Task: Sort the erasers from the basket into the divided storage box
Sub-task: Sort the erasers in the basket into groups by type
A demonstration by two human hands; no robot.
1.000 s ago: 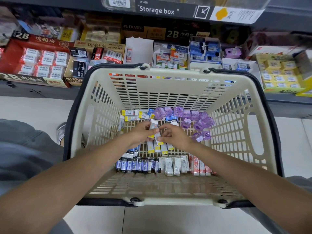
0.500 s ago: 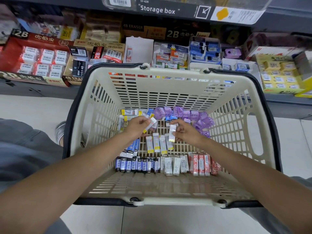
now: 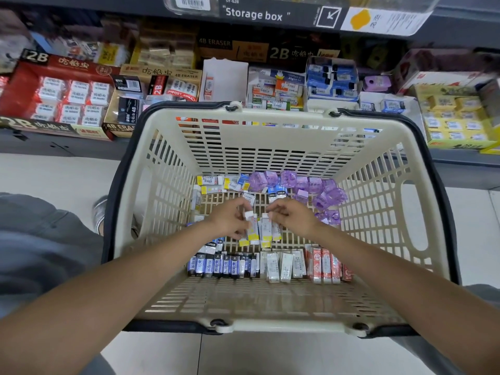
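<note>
1. At the left of the frame, past the basket (image 3: 167, 169), only floor and a grey trouser leg (image 3: 40, 239) are seen; the divided storage box I cannot find for sure.
2. Left of centre, the left hand (image 3: 230, 220) is down inside the basket, fingers pinched on the top end of a yellow-tipped eraser (image 3: 253, 231).
3. In the centre, the small row of yellow-tipped erasers (image 3: 266, 231) lies between both hands, touching them. Their long axis runs up and down in the frame, side by side.
4. Just right of it, the right hand (image 3: 293, 215) pinches the top of another eraser of this row. Both hands are equally near.
5. At the upper right inside the basket, the purple erasers (image 3: 313, 188) are piled.
6. Along the lower centre stand the sorted rows (image 3: 267, 265), so I think the row is now being aligned.
</note>
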